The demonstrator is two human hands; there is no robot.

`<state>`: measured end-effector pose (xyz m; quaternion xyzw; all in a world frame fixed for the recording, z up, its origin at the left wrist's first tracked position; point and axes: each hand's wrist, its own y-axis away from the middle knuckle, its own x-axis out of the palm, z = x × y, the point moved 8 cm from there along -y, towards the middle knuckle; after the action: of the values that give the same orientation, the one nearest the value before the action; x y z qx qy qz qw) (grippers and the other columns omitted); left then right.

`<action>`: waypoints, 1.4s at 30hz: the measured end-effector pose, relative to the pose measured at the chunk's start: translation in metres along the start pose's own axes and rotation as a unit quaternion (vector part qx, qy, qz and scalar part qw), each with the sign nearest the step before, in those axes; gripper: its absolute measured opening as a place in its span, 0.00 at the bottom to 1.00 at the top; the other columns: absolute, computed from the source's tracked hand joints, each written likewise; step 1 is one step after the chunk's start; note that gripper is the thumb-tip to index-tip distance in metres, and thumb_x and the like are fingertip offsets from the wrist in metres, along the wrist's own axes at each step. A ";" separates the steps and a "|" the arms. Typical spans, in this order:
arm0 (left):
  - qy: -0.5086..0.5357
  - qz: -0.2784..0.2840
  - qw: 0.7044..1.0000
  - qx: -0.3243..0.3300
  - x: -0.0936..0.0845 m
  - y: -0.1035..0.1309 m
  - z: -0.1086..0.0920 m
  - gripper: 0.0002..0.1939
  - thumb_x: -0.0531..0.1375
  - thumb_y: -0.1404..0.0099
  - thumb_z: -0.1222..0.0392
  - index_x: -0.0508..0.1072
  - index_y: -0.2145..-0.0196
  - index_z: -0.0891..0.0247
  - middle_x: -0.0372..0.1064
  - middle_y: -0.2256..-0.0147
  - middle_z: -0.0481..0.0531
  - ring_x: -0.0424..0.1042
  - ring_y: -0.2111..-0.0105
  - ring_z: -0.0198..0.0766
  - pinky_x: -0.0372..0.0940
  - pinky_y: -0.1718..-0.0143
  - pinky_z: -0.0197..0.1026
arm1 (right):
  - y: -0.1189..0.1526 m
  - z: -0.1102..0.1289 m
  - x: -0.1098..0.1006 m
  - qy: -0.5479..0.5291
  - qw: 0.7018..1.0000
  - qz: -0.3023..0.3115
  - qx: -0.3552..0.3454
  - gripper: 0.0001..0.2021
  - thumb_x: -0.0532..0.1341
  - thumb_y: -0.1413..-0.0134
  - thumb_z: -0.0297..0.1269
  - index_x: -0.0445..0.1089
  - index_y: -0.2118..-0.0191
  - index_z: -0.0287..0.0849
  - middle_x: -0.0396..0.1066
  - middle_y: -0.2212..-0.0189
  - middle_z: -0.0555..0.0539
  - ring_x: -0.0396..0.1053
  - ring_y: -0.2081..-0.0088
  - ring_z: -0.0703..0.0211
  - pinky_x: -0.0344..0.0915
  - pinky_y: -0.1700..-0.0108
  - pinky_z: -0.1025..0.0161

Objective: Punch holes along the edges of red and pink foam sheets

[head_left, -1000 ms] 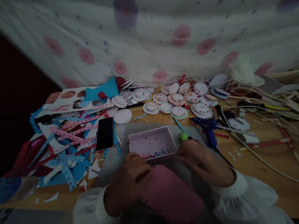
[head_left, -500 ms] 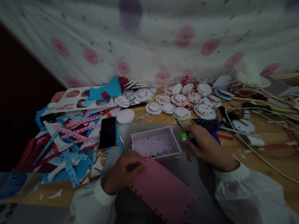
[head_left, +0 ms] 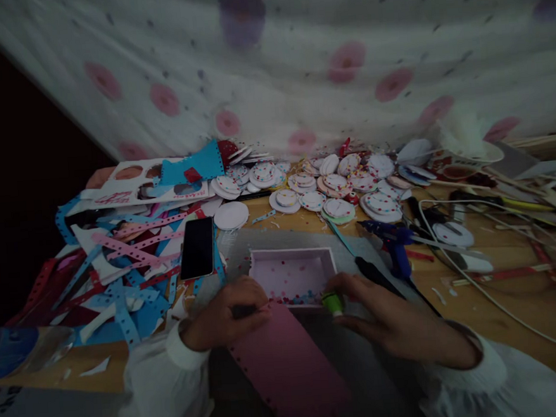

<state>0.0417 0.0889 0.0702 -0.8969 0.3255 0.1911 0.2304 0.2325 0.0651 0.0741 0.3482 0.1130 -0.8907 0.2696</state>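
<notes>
My left hand [head_left: 235,310] is closed on the top corner of a pink paper sheet [head_left: 293,360], with small holes punched along its edges. The sheet hangs at a slant toward me. Between the thumb and fingers of my right hand [head_left: 375,313] is a small green and white craft punch [head_left: 333,302], held at the box's near right corner. Behind both hands sits a shallow white box [head_left: 289,265], with several tiny red, pink and blue paper dots on its bottom.
Left lie punched paper strips [head_left: 132,244], a phone [head_left: 197,247] and a plastic bottle [head_left: 25,347]. Dotted paper discs [head_left: 336,185] pile up at the back. To the right are a blue glue gun [head_left: 394,241], a black-handled tool [head_left: 378,274] and a white cable [head_left: 469,290].
My right hand has moved toward me and left with the green punch, away from the glue gun and closer to the pink sheet. The black-handled tool is now uncovered.
</notes>
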 end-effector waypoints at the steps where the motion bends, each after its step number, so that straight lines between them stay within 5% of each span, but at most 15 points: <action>1: 0.002 0.002 1.000 0.010 -0.003 -0.005 0.002 0.07 0.60 0.36 0.61 0.71 0.72 0.65 0.72 0.71 0.54 0.71 0.66 0.39 0.64 0.59 0.44 | -0.005 0.000 -0.006 -0.019 1.000 -0.009 0.008 0.10 0.58 0.42 0.37 0.63 0.55 0.45 0.69 0.62 0.45 0.68 0.61 0.56 0.67 0.58 0.59; 5: -0.004 -0.008 0.999 0.030 -0.013 -0.026 0.015 0.11 0.58 0.36 0.59 0.69 0.75 0.64 0.71 0.73 0.53 0.71 0.67 0.39 0.63 0.57 0.47 | -0.041 -0.005 -0.020 -0.200 0.978 -0.059 0.010 0.13 0.60 0.44 0.43 0.62 0.55 0.44 0.66 0.62 0.47 0.66 0.62 0.59 0.65 0.60 0.62; 10: -0.045 -0.045 0.996 0.055 -0.010 -0.035 0.026 0.11 0.56 0.35 0.61 0.70 0.75 0.64 0.72 0.74 0.54 0.72 0.67 0.40 0.63 0.57 0.48 | -0.082 -0.011 0.013 -0.310 0.950 0.041 0.006 0.14 0.61 0.45 0.47 0.62 0.61 0.42 0.62 0.68 0.51 0.62 0.66 0.62 0.62 0.65 0.65; 16: -0.049 -0.042 0.997 0.049 -0.005 -0.030 0.027 0.09 0.56 0.36 0.64 0.70 0.74 0.64 0.73 0.74 0.53 0.74 0.67 0.39 0.59 0.49 0.51 | -0.087 -0.021 0.036 -0.402 0.911 0.073 0.057 0.15 0.57 0.42 0.50 0.59 0.61 0.43 0.59 0.69 0.53 0.58 0.68 0.65 0.59 0.67 0.67; 20: -0.016 -0.032 0.999 0.025 -0.008 -0.030 0.027 0.14 0.53 0.34 0.60 0.67 0.77 0.62 0.72 0.77 0.52 0.73 0.70 0.39 0.56 0.45 0.53 | -0.085 -0.023 0.038 -0.398 0.909 0.100 0.069 0.12 0.54 0.39 0.48 0.58 0.59 0.44 0.58 0.69 0.52 0.59 0.67 0.64 0.61 0.64 0.66; 24: 0.010 -0.023 1.000 -0.001 -0.008 -0.029 0.031 0.17 0.52 0.33 0.56 0.65 0.78 0.62 0.71 0.77 0.52 0.72 0.71 0.38 0.56 0.45 0.53 | -0.086 -0.018 0.040 -0.314 0.939 0.132 0.043 0.09 0.53 0.37 0.44 0.59 0.58 0.44 0.60 0.65 0.50 0.60 0.63 0.63 0.61 0.59 0.65; 34: 0.036 -0.018 0.999 -0.033 -0.008 -0.028 0.040 0.19 0.52 0.33 0.54 0.65 0.79 0.62 0.70 0.77 0.50 0.72 0.71 0.36 0.57 0.47 0.49 | -0.085 -0.015 0.047 -0.254 0.949 0.186 0.033 0.10 0.53 0.38 0.44 0.59 0.58 0.43 0.61 0.64 0.50 0.59 0.64 0.62 0.60 0.62 0.65; 42: 0.043 -0.020 0.997 -0.061 -0.007 -0.027 0.045 0.23 0.51 0.33 0.47 0.63 0.82 0.62 0.68 0.78 0.49 0.70 0.72 0.37 0.57 0.48 0.48 | -0.086 -0.015 0.039 -0.249 0.958 0.141 0.008 0.12 0.52 0.37 0.46 0.58 0.56 0.44 0.62 0.66 0.51 0.61 0.65 0.63 0.62 0.65 0.67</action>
<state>0.0466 0.1348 0.0447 -0.9232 0.3045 0.1671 0.1646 0.1687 0.1259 0.0378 0.1297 -0.0158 -0.9029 0.4094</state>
